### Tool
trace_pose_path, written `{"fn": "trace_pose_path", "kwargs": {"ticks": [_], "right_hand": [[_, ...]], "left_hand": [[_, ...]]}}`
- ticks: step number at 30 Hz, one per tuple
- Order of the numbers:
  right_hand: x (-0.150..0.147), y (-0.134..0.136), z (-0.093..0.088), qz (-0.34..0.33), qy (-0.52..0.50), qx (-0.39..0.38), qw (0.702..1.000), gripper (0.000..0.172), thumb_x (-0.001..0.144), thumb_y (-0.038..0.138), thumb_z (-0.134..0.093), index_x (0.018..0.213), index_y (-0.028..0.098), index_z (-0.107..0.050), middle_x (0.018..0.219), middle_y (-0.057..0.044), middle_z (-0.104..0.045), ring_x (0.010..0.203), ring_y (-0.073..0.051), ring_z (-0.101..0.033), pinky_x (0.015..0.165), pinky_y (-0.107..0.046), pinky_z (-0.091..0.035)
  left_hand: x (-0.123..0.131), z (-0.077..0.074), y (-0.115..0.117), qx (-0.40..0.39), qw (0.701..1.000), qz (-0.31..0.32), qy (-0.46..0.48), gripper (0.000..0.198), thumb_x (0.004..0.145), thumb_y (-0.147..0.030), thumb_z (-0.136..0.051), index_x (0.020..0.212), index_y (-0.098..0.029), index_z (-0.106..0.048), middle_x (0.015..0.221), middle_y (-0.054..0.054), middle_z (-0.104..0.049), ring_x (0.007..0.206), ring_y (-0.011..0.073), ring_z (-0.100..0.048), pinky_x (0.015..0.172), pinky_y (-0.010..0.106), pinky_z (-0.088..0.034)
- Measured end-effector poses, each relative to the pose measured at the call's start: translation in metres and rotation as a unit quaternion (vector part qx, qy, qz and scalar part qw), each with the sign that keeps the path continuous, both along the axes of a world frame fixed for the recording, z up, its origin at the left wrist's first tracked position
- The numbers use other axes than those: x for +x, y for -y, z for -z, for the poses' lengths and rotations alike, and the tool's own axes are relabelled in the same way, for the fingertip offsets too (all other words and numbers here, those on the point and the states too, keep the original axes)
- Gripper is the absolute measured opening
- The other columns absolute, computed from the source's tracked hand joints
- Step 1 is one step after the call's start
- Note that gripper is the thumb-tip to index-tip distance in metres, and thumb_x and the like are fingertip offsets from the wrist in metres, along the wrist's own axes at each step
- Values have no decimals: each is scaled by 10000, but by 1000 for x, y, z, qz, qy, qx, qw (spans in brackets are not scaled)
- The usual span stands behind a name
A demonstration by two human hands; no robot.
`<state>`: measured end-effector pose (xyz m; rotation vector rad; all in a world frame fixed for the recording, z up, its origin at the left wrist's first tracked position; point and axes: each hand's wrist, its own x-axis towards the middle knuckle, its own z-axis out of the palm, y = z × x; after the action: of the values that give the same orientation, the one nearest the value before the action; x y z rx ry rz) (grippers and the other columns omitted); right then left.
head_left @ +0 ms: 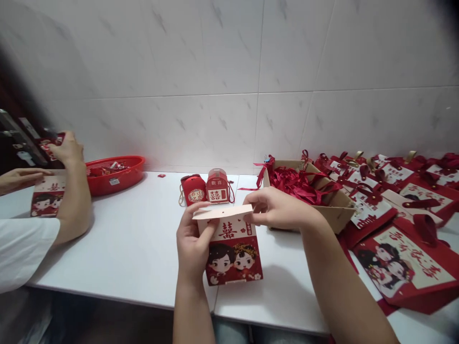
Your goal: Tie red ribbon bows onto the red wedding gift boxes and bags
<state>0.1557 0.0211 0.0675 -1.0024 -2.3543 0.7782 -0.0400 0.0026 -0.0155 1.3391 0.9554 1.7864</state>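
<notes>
A red and pink paper gift bag (234,258), printed with two cartoon faces and a red double character, is held up above the white table. My left hand (195,239) grips its left side, thumb across the front and fingers behind. At the top right corner, my right hand (274,208) pinches the pale folded flap (223,211). The flap lies folded toward me, with a small hole near its middle. Some right fingertips are hidden behind the bag. Just beyond it stand a red pouch (194,189) and a small red box (218,187).
A cardboard box (333,213) of red ribbons (297,181) stands right of my hands. Several finished-looking red bags (412,258) crowd the table's right side. At left, a co-worker's arm (73,191) reaches past a red basket (118,181) holding small wrapped items.
</notes>
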Motion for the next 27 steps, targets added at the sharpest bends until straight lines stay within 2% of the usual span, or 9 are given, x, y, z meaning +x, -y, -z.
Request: {"fn": "trace_pose_path", "kwargs": {"ticks": [3,5,8,11,15,19,23,25,27], "right_hand": [[7,4,-3,-22,39,30,999,491,715,78,-552,1190,199,-591,1107,-45,-652,937,-162,-588,718,-223,-434],[10,1,-1,-55,77,23,995,554,741,176,-615,1288,203,-531,1197,-60,-624,1008,-184,-574,773,-242,-428],[11,-5,3,-91,132,1,987,412,823,382,-571,1165,157,-625,1034,-72,-679,867,-169,-594,679,-239,-420],[9,-9,4,-53,171,-3,984,306,872,350,-479,941,139,-690,799,-48,-673,659,-118,-546,552,-226,-368],[8,-10,4,-19,185,-22,982,233,838,338,-540,837,154,-682,693,-10,-627,570,-87,-475,491,-215,-316],[6,-11,3,1,187,-33,982,186,809,329,-595,793,165,-681,644,10,-586,547,-79,-440,472,-210,-298],[3,-10,4,16,198,-24,980,132,774,283,-621,789,177,-698,641,9,-603,538,-85,-455,467,-213,-308],[7,-8,1,6,192,-24,981,159,773,297,-625,809,171,-715,675,-12,-647,563,-101,-501,484,-218,-342],[21,-4,-5,7,141,-19,990,246,789,364,-617,894,169,-726,810,-46,-706,674,-136,-589,565,-227,-423]], "left_hand": [[11,3,3,40,995,-28,-83,135,714,-117,-632,810,-208,-655,797,-9,-655,708,132,-611,615,205,-489],[20,12,2,67,989,-34,-130,164,712,-72,-607,788,-206,-662,788,-12,-655,733,131,-615,647,204,-485],[31,28,-1,120,981,-28,-149,167,729,-53,-594,783,-205,-637,709,-27,-609,671,112,-582,608,191,-459],[35,37,-4,159,976,-14,-147,150,753,-51,-592,765,-200,-601,671,-35,-548,609,96,-525,557,185,-422],[32,37,-2,170,971,2,-169,126,779,-75,-570,798,-199,-569,732,-12,-549,664,115,-541,582,199,-434],[35,33,1,134,975,12,-177,73,792,-180,-587,857,-196,-560,809,25,-582,737,154,-578,625,237,-474],[41,32,2,8,994,-15,-112,272,805,-288,-629,1037,-226,-501,758,-7,-604,647,139,-595,569,223,-481],[41,32,0,-32,989,14,-147,195,814,-341,-622,922,-199,-547,719,-8,-599,599,123,-575,530,201,-456],[39,31,0,-40,980,27,-192,213,827,-365,-604,750,-173,-552,653,-16,-565,546,102,-526,490,183,-412]]}}
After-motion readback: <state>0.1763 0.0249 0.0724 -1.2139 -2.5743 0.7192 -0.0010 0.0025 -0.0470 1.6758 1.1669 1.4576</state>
